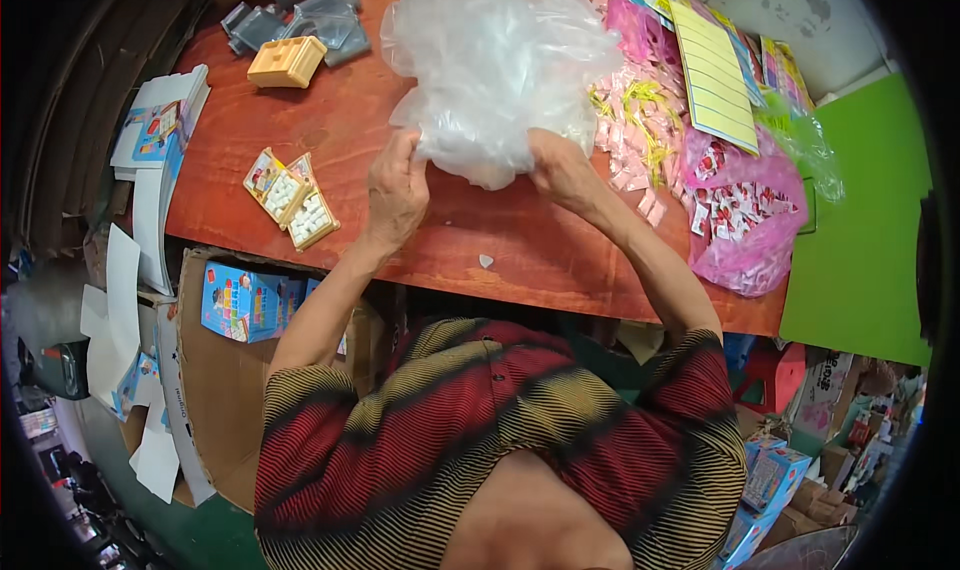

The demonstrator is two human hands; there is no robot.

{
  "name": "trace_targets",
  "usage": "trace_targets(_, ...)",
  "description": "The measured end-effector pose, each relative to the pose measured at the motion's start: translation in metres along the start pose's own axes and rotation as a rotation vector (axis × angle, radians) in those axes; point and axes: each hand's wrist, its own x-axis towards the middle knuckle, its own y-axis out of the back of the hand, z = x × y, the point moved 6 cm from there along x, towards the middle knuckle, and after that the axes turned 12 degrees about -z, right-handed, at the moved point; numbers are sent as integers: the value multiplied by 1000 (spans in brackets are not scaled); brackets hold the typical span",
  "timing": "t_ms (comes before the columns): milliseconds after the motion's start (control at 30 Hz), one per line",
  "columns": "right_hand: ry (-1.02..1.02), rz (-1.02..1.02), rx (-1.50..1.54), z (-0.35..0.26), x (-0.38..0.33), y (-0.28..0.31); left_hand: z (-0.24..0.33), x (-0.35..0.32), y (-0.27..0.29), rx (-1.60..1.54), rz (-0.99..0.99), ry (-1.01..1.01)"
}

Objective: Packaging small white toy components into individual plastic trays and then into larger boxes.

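A large clear plastic bag (pixel 490 80) lies over the far middle of the red table, bunched and wrinkled. My left hand (pixel 398 192) grips its near left edge with closed fingers. On the near right edge, my right hand (pixel 560 170) pinches the same bag. Left of my left hand lie two small yellow-framed boxes (pixel 292 198) holding white pieces, one partly overlapping the other. A heap of small pink packets (pixel 628 135) with yellow strips among them spreads beside my right hand. What the clear bag holds, if anything, is hard to make out.
A pink plastic bag (pixel 760 255) of red-and-white sachets sits at the table's right. Far left are a yellow plastic case (pixel 286 62) and grey clear plastic parts (pixel 325 20). Stacked white card (pixel 150 210) stands at the left edge; a cardboard box (pixel 215 400) holding blue boxes is below.
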Motion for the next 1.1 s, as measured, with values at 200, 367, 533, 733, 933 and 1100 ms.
trace_targets(200,-212,-81,368,16,31,2,17,14,-23,74,-106,-198)
trace_targets(367,-260,-350,388,-19,52,-8,2,9,-50,369,-34,-215)
trace_targets(533,32,-115,228,-36,61,-9,-10,26,-39,240,165,-187)
trace_targets(733,90,340,-194,-69,25,43,-13,24,-27,-32,-109,-16)
trace_targets(933,-142,556,-34,83,46,65,20,17,-38,632,-90,-358)
trace_targets(1100,-1,-184,527,50,86,-18,15,28,-27,763,-21,-581)
